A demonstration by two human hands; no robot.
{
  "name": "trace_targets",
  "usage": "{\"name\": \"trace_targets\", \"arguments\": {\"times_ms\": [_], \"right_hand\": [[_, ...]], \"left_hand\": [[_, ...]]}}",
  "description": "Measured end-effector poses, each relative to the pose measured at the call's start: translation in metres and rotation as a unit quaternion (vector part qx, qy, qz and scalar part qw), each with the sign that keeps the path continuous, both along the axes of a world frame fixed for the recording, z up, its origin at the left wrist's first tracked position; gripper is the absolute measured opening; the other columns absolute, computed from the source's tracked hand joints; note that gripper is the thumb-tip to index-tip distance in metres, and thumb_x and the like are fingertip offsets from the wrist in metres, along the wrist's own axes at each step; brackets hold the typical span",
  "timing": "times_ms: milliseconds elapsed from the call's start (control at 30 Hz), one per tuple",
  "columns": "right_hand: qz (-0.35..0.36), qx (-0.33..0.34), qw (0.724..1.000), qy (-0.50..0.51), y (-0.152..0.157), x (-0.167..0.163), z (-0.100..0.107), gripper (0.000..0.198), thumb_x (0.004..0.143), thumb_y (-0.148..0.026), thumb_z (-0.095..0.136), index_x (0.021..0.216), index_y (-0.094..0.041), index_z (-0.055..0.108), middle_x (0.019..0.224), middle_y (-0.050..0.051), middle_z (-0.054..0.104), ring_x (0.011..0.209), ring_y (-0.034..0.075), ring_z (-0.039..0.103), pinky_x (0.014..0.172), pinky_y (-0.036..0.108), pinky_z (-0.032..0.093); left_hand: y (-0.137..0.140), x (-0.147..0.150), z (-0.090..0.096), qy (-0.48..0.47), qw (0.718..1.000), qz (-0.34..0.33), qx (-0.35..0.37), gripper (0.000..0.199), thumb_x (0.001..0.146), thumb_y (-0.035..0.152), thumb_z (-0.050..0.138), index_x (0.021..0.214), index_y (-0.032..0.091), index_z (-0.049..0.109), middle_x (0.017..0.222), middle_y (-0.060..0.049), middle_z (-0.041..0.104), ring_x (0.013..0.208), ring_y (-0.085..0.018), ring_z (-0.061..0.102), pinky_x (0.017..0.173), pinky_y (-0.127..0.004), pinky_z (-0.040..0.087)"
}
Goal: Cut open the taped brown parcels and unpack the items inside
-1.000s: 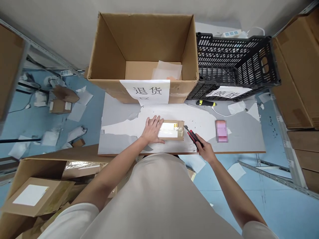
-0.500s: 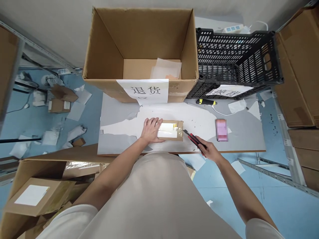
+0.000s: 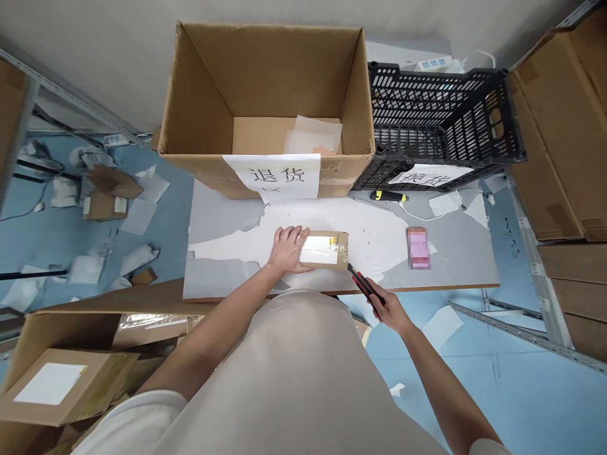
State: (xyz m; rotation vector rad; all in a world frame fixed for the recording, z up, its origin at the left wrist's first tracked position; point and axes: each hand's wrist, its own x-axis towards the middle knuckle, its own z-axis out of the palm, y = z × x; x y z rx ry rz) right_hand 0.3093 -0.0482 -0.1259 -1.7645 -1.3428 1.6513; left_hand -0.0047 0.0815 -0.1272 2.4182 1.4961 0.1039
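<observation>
Head view: the right hand (image 3: 386, 308), closed round a cutter (image 3: 364, 285), now slides it nearer, to the front corner of the small box (image 3: 319, 250), likely slitting that end, while the half-open left hand (image 3: 286, 251) pins the box on the table (image 3: 458, 253)

left hand (image 3: 288, 249) lies palm down, fingers spread, on the left end of the small carton (image 3: 323, 250); left forearm (image 3: 232, 306) slants from its near left. right hand (image 3: 386, 308) grips, fingers curled, off its near right corner.
</observation>
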Motion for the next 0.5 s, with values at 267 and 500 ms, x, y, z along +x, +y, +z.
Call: {"name": "trace_targets", "arguments": {"times_ms": [267, 500], "right_hand": [[-0.149, 0.019, 0.989, 0.011, -0.021, 0.0, 0.002, 0.063, 0.084, -0.053, 0.047, 0.137, -0.023, 0.035, 0.083, 0.003, 0.062, 0.04, 0.009, 0.047, 0.035, 0.024, 0.042], [-0.267, 0.04, 0.942, 0.2, 0.04, -0.086, -0.01, 0.048, 0.075, -0.058, 0.056, 0.109, -0.026, 0.046, 0.121, 0.007, 0.054, 0.099, 0.021, 0.061, 0.064, 0.03, 0.056]], "left_hand": [[-0.003, 0.005, 0.002, 0.002, 0.999, 0.039, 0.0, 0.106, 0.053, 0.065, 0.066, 0.14, 0.016, 0.03, 0.135, -0.018, 0.04, 0.122, -0.037, 0.034, 0.106, -0.052, 0.012], [-0.015, 0.021, 0.009, 0.032, 0.98, 0.191, -0.035, 0.099, 0.067, 0.071, 0.051, 0.142, 0.011, 0.025, 0.132, -0.024, 0.043, 0.11, -0.039, 0.043, 0.088, -0.051, 0.034]]}}
